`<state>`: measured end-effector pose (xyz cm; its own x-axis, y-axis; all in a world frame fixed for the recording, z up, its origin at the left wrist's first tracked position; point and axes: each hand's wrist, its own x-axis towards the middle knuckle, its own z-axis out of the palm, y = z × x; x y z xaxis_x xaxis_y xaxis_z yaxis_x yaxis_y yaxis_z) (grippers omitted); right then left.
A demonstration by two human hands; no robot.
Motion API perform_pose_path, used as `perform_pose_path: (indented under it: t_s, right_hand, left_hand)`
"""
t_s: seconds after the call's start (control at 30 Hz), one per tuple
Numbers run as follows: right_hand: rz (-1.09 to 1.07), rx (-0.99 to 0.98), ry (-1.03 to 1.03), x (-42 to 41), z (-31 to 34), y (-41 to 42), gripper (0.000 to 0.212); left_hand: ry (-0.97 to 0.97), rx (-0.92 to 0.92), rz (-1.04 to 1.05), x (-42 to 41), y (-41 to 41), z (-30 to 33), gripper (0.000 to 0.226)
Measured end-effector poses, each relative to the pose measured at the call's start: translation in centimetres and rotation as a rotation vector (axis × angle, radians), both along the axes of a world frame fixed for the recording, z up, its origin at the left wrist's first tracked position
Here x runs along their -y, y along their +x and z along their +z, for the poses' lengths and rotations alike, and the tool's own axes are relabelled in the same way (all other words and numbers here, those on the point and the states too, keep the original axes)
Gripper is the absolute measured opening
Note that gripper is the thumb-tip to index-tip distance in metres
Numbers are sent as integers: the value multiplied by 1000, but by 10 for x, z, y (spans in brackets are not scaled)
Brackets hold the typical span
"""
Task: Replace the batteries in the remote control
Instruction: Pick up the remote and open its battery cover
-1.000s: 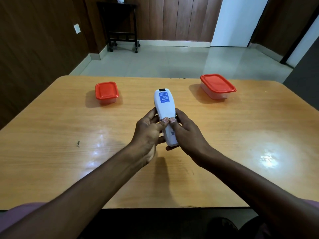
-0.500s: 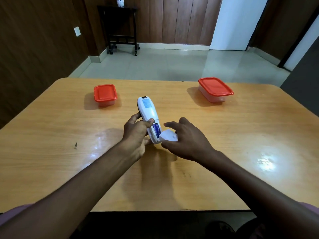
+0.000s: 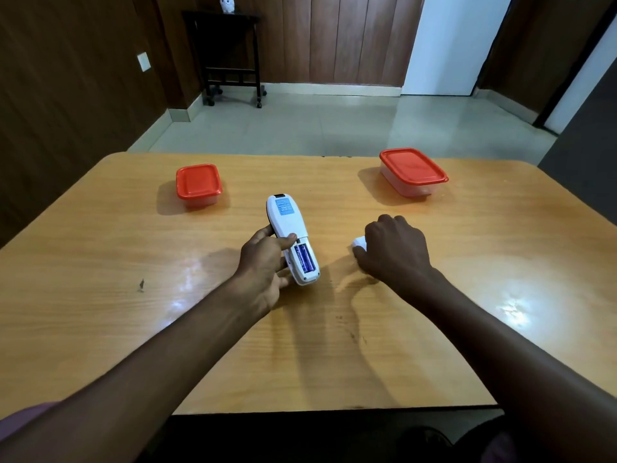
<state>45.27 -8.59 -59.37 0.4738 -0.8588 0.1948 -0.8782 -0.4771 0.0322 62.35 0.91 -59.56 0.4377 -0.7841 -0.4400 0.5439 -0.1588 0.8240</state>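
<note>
A white remote control (image 3: pixel 287 225) lies back-up in my left hand (image 3: pixel 265 262) just above the middle of the wooden table (image 3: pixel 100 262), thumb on its back. Its battery bay is uncovered and two purple batteries (image 3: pixel 304 258) sit inside. My right hand (image 3: pixel 394 248) is to the right, fingers curled down on the table over the white battery cover (image 3: pixel 359 241), of which only a corner shows.
A small red-lidded container (image 3: pixel 198 182) stands at the far left of the table and a larger red-lidded container (image 3: pixel 412 172) at the far right. Both lids are on. A dark side table (image 3: pixel 230 55) stands against the far wall.
The cover came off the remote, exposing the batteries. My right hand carried the cover away to the right and down to the table. My left hand kept the remote.
</note>
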Motion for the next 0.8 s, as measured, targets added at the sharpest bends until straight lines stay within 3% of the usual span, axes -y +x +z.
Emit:
perform_pose_path:
  t_s: [0.13, 0.2, 0.47, 0.8]
  right_hand:
    - [389, 352, 143, -25, 4, 12, 24]
    - [497, 418, 205, -35, 3, 19, 20]
    - [482, 467, 202, -38, -2, 23, 17]
    - [427, 494, 381, -38, 3, 28, 19]
  left_hand:
    - [11, 33, -25, 0, -1, -1, 45]
    - [8, 63, -51, 0, -2, -1, 47]
    - [-11, 157, -95, -3, -6, -1, 39]
    - [-12, 194, -124, -6, -9, -2, 36]
